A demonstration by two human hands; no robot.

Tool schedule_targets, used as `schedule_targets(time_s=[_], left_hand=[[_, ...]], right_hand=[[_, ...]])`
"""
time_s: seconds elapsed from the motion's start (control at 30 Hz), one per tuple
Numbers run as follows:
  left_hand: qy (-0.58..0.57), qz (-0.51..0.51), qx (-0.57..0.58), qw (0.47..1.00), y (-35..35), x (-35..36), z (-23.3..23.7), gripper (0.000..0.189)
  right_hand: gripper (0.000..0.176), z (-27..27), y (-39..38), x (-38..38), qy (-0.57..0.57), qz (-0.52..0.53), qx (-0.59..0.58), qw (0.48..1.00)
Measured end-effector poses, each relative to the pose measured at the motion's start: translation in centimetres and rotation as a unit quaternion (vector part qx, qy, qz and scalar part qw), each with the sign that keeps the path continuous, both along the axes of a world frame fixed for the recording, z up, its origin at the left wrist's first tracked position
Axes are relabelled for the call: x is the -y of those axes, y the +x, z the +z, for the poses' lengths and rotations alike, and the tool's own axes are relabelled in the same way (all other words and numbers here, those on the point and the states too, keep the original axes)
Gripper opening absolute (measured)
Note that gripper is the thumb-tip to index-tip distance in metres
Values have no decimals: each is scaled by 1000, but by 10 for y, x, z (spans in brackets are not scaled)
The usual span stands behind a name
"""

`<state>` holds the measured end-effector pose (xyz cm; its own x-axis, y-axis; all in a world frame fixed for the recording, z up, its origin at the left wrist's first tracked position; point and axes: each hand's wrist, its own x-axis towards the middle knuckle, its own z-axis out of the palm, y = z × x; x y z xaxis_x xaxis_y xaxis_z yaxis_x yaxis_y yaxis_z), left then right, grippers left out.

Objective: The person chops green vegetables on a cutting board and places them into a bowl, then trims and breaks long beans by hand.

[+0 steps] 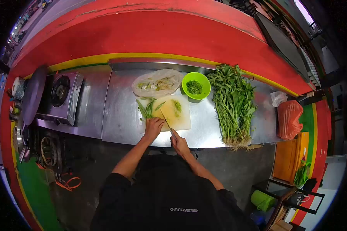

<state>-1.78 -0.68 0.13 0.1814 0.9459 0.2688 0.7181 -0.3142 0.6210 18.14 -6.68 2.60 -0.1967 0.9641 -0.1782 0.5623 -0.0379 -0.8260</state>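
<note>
On the white cutting board (184,122), a bunch of long green leaves (146,109) lies at the left side. My left hand (153,129) has its fingers curled over the lower end of this bunch, close to the blade. The handle of a knife (166,120) is in my right hand (180,144), and its blade slants up and left across the board. Finely chopped greens (177,108) sit in a small pile right of the blade. Behind the board stands a lime-green bowl (207,86) with chopped dark greens (194,87) inside.
A clear plastic bag (140,85) with root trimmings lies behind the board. To the right is a large pile of leafy greens with roots (233,104), then a red plastic bag (289,120). A portable gas stove (61,96) stands at the left. A red wall (142,36) borders the steel counter (119,115).
</note>
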Motion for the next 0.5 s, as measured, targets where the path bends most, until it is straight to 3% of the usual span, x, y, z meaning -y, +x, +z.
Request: schedule_targets(time_s=[0.37,0.5], left_hand=[[3,-4,7,1000,1,3,5,16],[1,-1,1,1000,-1,2,6,16]], right_hand=[[44,0,-5,-11,24,8,32,999],[44,-7,-2,-6,27,5,-19,999]])
